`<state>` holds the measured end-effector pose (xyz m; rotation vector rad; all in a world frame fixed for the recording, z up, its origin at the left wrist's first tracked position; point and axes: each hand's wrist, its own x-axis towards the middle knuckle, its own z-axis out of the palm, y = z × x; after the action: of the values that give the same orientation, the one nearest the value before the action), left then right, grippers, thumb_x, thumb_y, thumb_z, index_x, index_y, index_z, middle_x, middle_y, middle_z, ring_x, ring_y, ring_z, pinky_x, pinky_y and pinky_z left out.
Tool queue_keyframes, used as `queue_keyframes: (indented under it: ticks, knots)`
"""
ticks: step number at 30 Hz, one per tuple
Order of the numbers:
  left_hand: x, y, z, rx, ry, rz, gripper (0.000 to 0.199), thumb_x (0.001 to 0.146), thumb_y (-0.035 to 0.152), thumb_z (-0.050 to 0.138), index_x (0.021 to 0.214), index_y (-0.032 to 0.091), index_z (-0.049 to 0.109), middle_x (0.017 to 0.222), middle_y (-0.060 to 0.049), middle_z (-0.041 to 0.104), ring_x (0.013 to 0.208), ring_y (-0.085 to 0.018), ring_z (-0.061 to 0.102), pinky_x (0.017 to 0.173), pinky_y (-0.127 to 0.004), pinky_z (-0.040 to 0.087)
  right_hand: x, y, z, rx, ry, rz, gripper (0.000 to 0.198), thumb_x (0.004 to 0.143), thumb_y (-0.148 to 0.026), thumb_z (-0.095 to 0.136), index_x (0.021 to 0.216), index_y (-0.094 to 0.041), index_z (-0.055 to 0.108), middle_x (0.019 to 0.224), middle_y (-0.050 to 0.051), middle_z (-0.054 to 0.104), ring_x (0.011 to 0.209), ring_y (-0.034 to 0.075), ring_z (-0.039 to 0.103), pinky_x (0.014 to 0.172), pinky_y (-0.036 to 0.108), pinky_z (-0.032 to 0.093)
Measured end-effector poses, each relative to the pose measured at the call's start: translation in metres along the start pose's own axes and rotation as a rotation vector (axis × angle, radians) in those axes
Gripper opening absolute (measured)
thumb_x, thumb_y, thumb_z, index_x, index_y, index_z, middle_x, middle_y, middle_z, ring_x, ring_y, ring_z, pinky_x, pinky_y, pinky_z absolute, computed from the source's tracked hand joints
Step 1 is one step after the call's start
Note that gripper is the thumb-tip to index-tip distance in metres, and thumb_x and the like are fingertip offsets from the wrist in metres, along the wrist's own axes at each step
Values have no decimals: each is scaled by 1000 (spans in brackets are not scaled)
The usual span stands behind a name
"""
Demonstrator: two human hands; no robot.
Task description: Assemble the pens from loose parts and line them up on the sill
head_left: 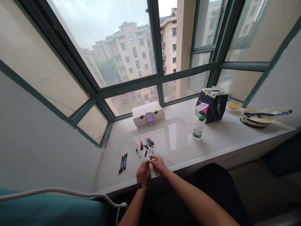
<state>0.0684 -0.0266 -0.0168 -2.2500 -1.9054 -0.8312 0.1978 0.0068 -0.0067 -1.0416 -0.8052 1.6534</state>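
Observation:
My left hand (143, 172) and my right hand (158, 164) meet near the front edge of the sill, fingertips pinched together around a small dark pen part (150, 160). Its exact shape is mostly hidden by the fingers. Just beyond them lies a loose scatter of pen parts (148, 145): red, teal and black barrels, thin refills and small metallic pieces. A black grip piece (145, 153) rests closest to my fingers. To the left, a group of whole-looking ballpoint pens (123, 163), teal and red with black grips, lies side by side.
A white box (148, 113) with a purple packet (150, 118) against it stands by the window. Farther right are a water bottle (198, 128) with green cap, a dark paper bag (213, 105), a yellowish bowl (234, 105) and a round container (256, 118). A white tube (56, 190) crosses lower left.

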Motion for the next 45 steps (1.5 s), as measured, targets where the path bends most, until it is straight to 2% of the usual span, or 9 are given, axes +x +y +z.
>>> queue_keyframes:
  ticks: [6,11,14,17,22,29,34,40,45]
  knots:
    - [0,1,0,6,-4,-5,26,97,26,39,110,21,62,87,-3,67,79,-16,63,70,-25,44,-2,-2,1,-17,45,6,34,66,-45,75,74,-18,55,46,-9,42,40,6,32,40,22,28]
    - [0,1,0,-8,5,-16,27,97,26,39,110,21,62,90,-4,68,80,-15,64,70,-24,44,-4,-7,1,9,-18,37,44,66,-41,74,101,-17,60,49,-10,44,40,7,31,40,22,29]
    - [0,1,0,-7,-3,-26,27,98,27,39,109,20,62,89,-4,69,80,-16,64,71,-25,44,-5,-8,0,46,-44,20,37,65,-41,74,90,-16,62,48,-10,41,41,6,29,41,21,29]
    - [0,0,1,-16,-14,-45,28,98,29,38,108,21,62,90,-4,69,81,-16,65,71,-26,44,-3,-5,1,22,7,7,34,65,-44,74,77,-17,57,45,-10,39,41,6,30,40,21,28]
    - [0,-1,2,-24,-9,-38,28,98,30,38,108,20,62,94,-4,70,83,-16,65,73,-26,45,-1,-2,-1,-23,-7,12,43,65,-41,74,98,-18,60,53,-9,49,40,7,35,41,22,30]
    - [1,1,-1,-10,-6,-29,27,98,30,39,107,21,63,92,-4,70,81,-17,65,72,-26,45,-1,0,-1,-7,47,8,40,63,-44,75,89,-17,59,52,-8,47,42,7,34,42,22,30]
    - [1,1,-1,-28,8,-24,28,97,28,39,107,20,64,93,-4,71,81,-16,66,72,-25,46,-3,-5,-2,51,-44,28,44,65,-41,74,99,-16,61,49,-11,41,42,7,30,42,22,30]
    - [2,1,-1,-35,0,-22,28,97,29,38,105,20,64,91,-5,71,81,-16,66,72,-26,47,-4,-6,0,63,10,10,38,62,-45,76,76,-19,53,47,-11,38,42,6,30,42,21,27]
    - [1,0,-1,-37,-12,-33,29,97,28,38,103,20,65,90,-5,71,79,-16,66,71,-26,47,-3,-4,3,34,38,23,37,62,-45,75,70,-20,48,44,-11,38,42,6,31,42,21,28]
